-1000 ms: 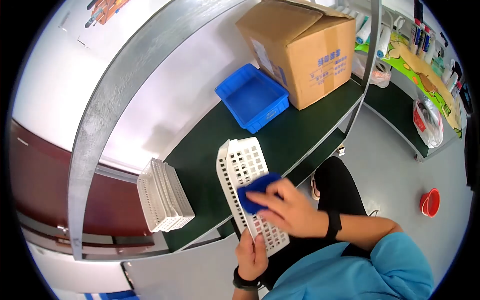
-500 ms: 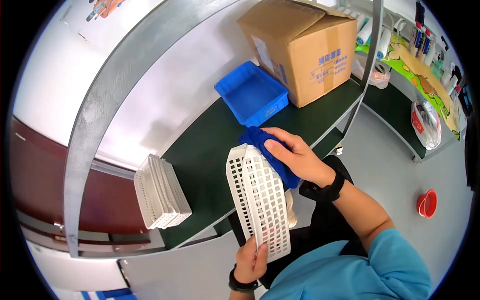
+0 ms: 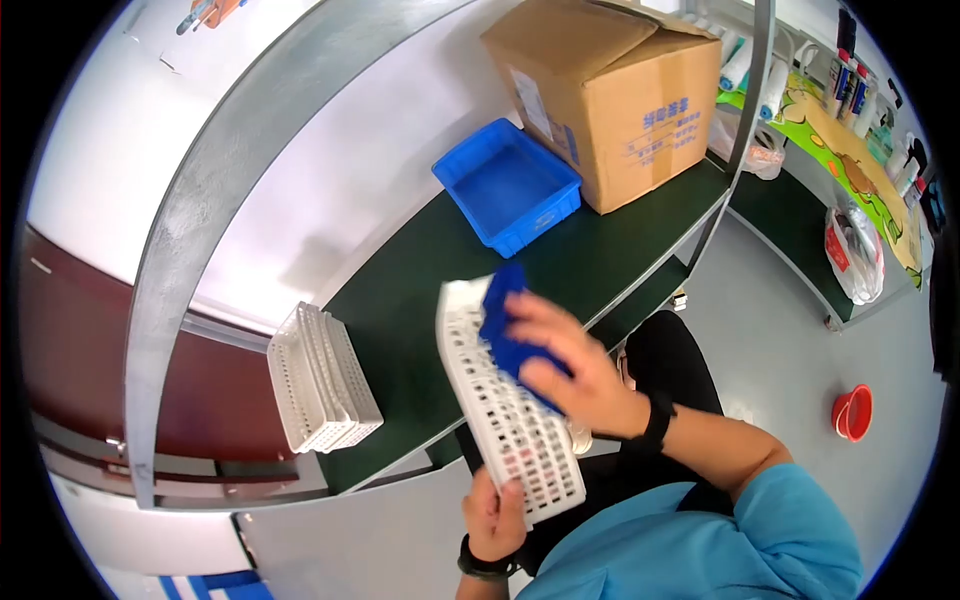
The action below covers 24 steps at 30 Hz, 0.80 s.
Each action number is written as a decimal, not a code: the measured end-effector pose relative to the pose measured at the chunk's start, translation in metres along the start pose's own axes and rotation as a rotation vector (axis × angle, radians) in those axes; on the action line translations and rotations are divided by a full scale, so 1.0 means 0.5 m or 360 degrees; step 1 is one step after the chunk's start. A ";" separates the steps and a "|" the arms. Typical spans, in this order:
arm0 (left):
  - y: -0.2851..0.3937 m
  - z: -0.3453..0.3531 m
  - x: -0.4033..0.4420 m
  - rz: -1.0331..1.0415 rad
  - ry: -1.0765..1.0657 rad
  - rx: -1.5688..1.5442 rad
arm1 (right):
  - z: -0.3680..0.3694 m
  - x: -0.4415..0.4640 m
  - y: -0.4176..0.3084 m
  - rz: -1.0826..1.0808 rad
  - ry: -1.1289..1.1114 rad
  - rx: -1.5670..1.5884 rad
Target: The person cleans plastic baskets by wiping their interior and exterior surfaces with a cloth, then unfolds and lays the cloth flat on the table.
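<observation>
Though blurred, right hand (image 3: 585,378) palm-down on blue cloth (image 3: 498,325).

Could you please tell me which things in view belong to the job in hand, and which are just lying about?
In the job:
- white basket, held by the left hand
- blue cloth, held against the basket by the right hand

Apparently just lying about:
- blue tray
- carton
- stacked baskets
- red bucket
</observation>
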<state>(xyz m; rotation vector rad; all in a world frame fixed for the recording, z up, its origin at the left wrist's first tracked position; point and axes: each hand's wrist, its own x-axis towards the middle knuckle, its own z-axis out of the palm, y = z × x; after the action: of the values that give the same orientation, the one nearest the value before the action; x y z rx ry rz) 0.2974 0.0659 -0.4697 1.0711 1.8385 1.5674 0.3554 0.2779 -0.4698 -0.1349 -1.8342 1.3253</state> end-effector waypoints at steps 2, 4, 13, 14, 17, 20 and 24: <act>-0.013 -0.012 0.016 0.0040 0.0369 -0.0167 | 0.033 -0.052 -0.023 0.0065 -0.0324 0.0170; 0.016 -0.022 0.052 0.0171 0.0573 -0.0220 | 0.070 -0.112 -0.035 -0.0069 -0.0419 0.0248; -0.031 -0.051 0.060 0.0198 0.0438 -0.0954 | 0.080 -0.098 -0.060 -0.0321 -0.0392 0.0113; -0.037 -0.050 0.053 0.0170 0.0387 -0.0982 | 0.076 -0.083 -0.065 -0.0284 -0.0381 0.0150; -0.043 -0.043 0.039 0.0061 0.0418 -0.1095 | 0.054 -0.020 -0.069 -0.0253 -0.0461 0.0179; -0.060 -0.057 0.027 -0.0003 0.0228 -0.1390 | 0.029 0.024 -0.048 -0.0070 -0.0386 0.0091; -0.053 -0.038 0.025 -0.0064 0.0466 -0.1235 | 0.046 -0.013 -0.031 0.0050 -0.0346 -0.0078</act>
<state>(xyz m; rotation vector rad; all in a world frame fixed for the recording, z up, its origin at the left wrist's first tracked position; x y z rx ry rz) 0.2688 0.0639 -0.4896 0.4571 1.1823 2.2178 0.3496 0.2510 -0.4625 -0.0472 -2.0553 1.3610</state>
